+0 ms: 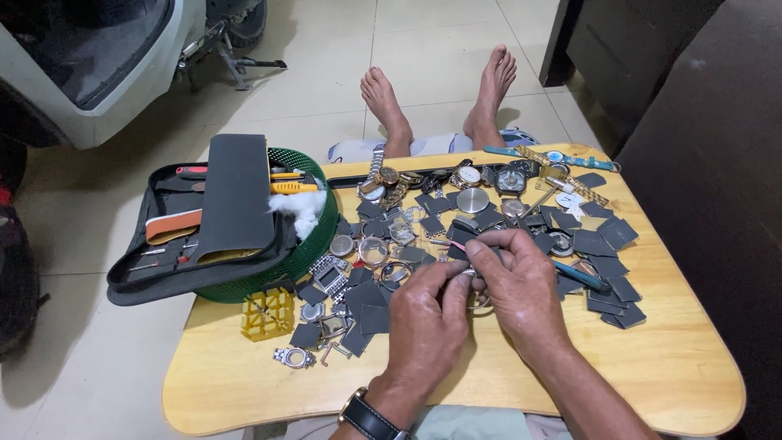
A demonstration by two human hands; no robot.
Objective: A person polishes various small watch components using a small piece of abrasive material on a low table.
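Note:
My left hand and my right hand meet over the middle of a low wooden table. The left hand pinches a small metal watch part, mostly hidden by the fingers. The right hand grips a thin pink-handled tool whose tip points left over the parts. A dark-strapped watch sits on my left wrist. Around the hands lie several dark square pads, watch cases and crystals.
A green basket holding an open black tool case and white cotton stands at the table's left. A yellow case holder lies near it. Several wristwatches line the far edge. A blue-handled tool lies right. My bare feet rest beyond.

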